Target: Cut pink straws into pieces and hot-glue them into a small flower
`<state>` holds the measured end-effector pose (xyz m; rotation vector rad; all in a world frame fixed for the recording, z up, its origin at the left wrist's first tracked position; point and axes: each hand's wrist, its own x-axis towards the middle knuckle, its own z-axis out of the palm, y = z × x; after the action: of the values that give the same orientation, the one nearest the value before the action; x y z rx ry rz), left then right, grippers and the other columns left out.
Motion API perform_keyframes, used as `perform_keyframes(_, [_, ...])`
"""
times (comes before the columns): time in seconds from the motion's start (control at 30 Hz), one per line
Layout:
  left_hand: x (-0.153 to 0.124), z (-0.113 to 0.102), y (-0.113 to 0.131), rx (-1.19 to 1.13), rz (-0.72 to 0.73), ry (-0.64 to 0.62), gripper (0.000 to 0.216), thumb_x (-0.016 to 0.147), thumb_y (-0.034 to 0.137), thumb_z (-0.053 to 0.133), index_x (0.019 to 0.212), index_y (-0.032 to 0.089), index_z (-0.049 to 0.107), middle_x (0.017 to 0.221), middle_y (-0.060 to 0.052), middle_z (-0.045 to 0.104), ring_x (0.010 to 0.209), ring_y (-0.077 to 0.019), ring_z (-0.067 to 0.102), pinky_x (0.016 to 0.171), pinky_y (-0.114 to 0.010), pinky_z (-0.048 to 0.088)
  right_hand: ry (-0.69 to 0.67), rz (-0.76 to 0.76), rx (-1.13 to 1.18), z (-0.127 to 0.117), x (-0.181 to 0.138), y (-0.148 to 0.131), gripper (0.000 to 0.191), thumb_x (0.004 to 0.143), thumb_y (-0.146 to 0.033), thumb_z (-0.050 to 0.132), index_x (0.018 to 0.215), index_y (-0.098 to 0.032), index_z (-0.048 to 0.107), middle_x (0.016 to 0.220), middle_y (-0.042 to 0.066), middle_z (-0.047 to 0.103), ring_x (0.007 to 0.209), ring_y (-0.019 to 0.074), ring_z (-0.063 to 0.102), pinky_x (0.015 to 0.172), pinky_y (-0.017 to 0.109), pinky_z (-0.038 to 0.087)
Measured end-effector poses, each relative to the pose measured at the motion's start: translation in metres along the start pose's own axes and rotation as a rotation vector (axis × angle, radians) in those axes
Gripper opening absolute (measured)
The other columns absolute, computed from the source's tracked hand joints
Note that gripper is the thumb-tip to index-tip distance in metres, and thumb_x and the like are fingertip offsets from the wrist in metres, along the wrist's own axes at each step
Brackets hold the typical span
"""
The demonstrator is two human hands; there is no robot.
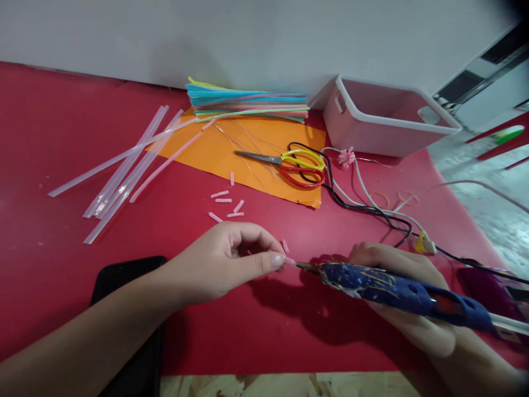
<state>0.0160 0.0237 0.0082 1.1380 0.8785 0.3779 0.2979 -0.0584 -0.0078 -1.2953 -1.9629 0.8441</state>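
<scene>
My left hand (243, 256) pinches a short piece of pink pipe cleaner (290, 261) between thumb and fingertips. My right hand (407, 292) is wrapped round a blue hot glue gun (380, 286), partly hidden behind its body. The gun's nozzle (306, 266) points left and meets, or nearly meets, the end of the pink piece. A clear glue stick (510, 323) sticks out of its back. Another pink bit (285, 246) shows just beyond my fingertips. Several short cut pink pieces (223, 200) lie on the red table past my left hand.
Scissors (285, 161) lie on orange paper (185, 149) beside a bundle of pipe cleaners (248, 102). Clear glue sticks (124, 165) rest at left, a black phone-like object (130, 270) under my left forearm. Cables (363, 208), a pink pipe-cleaner flower (346, 157) and a bin (380, 129) are at right.
</scene>
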Motion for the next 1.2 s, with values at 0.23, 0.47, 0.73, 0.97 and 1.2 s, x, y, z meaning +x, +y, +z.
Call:
perform_keyframes(0.23, [-0.0003,0.0009,0.0005,-0.038,0.005,-0.002,0.01,0.086,0.024,0.076,0.08,0.017,0.071,0.076,0.003,0.068,0.07,-0.0083,0.058,0.066,-0.018,0.045,0.007,-0.011,0.012,-0.0013,-0.0003,0.0001,0.01,0.089,-0.033,0.06,0.09,-0.024,0.064,0.073,0.001,0.064,0.057,0.0152,0.059,0.052,0.028,0.043])
perform_keyframes(0.47, [-0.0003,0.0002,0.0005,-0.039,0.013,0.003,0.011,0.086,0.023,0.076,0.078,0.017,0.071,0.075,0.003,0.069,0.069,-0.0082,0.059,0.066,-0.019,0.046,-0.002,-0.002,0.028,-0.0022,-0.0001,0.0008,0.012,0.09,-0.035,0.059,0.09,-0.024,0.064,0.074,0.002,0.064,0.058,0.0166,0.059,0.051,0.03,0.043])
perform_keyframes(0.73, [-0.0007,-0.0003,0.0001,-0.012,0.01,0.016,0.011,0.085,0.026,0.077,0.081,0.017,0.073,0.075,0.002,0.07,0.07,-0.009,0.059,0.065,-0.019,0.046,0.012,0.052,-0.016,-0.0003,-0.0025,-0.0036,0.012,0.089,-0.035,0.059,0.091,-0.024,0.063,0.074,0.002,0.064,0.059,0.0164,0.058,0.053,0.031,0.042])
perform_keyframes(0.97, [-0.0017,-0.0009,-0.0007,0.091,0.031,0.027,0.016,0.081,0.032,0.079,0.077,0.018,0.073,0.074,0.001,0.072,0.069,-0.0121,0.062,0.064,-0.022,0.047,0.021,0.038,-0.042,0.0015,-0.0046,-0.0008,0.014,0.089,-0.038,0.059,0.091,-0.024,0.062,0.073,0.004,0.063,0.057,0.0185,0.057,0.051,0.033,0.04])
perform_keyframes(1.2, [0.0003,-0.0006,-0.0017,0.105,0.02,0.055,0.019,0.081,0.035,0.078,0.075,0.018,0.071,0.072,0.001,0.071,0.068,-0.0125,0.061,0.063,-0.022,0.047,0.02,0.005,-0.037,0.0002,-0.0049,0.0009,0.015,0.089,-0.038,0.059,0.095,-0.025,0.063,0.075,0.005,0.065,0.057,0.0191,0.058,0.05,0.033,0.041])
